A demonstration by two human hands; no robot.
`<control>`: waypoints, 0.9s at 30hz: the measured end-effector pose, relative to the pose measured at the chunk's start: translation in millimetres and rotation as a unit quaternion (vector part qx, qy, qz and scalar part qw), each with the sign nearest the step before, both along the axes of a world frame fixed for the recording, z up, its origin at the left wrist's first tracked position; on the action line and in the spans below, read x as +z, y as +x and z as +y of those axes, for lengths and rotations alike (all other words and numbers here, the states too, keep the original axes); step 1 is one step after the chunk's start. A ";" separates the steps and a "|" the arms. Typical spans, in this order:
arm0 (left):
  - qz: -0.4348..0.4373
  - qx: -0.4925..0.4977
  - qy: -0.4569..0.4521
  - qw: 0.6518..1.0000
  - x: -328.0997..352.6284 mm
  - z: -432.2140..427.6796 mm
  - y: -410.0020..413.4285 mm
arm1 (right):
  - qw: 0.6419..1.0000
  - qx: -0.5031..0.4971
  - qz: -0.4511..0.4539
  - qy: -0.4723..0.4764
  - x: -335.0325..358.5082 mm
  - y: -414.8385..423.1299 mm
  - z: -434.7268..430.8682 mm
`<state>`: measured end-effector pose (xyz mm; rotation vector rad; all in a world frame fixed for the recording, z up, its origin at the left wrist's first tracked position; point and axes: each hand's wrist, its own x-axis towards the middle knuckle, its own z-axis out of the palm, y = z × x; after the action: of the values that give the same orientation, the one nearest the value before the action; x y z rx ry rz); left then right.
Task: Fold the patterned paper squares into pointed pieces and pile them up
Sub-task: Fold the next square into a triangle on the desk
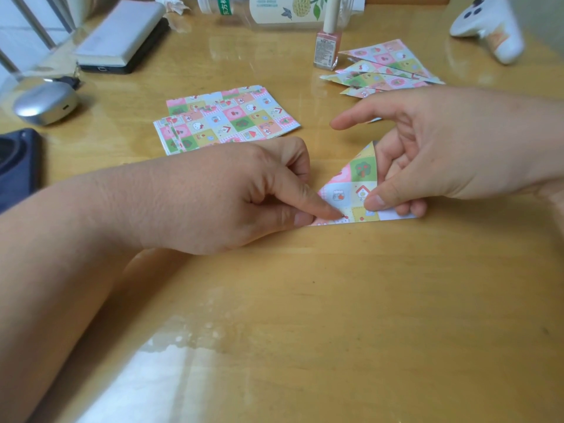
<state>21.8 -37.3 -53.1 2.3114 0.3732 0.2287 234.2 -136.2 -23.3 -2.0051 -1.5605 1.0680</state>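
One head-worn view looks forward and down, close over the table (305, 300).

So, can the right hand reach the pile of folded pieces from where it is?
Probably yes. The pile of folded pieces lies just beyond the right hand, nothing between them, the nail polish bottle off to one side. That hand is pinching the half-folded paper, though.

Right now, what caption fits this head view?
Left hand and right hand pinch a folded patterned triangle; unfolded squares and finished pieces lie behind.
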 end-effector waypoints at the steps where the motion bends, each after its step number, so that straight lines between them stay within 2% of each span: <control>1: 0.000 0.001 -0.001 1.000 -0.2 0.0 0.1 | 1.000 0.000 0.000 0.001 -0.2 -0.1 -0.1; 27: 0.024 0.006 0.015 1.000 2.5 -2.8 0.0 | 1.000 -0.001 0.022 -0.006 0.3 -1.3 -0.1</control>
<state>21.7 -40.0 -50.7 2.3489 0.4110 0.1854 232.9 -136.4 -23.0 -1.9766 -1.5342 1.1153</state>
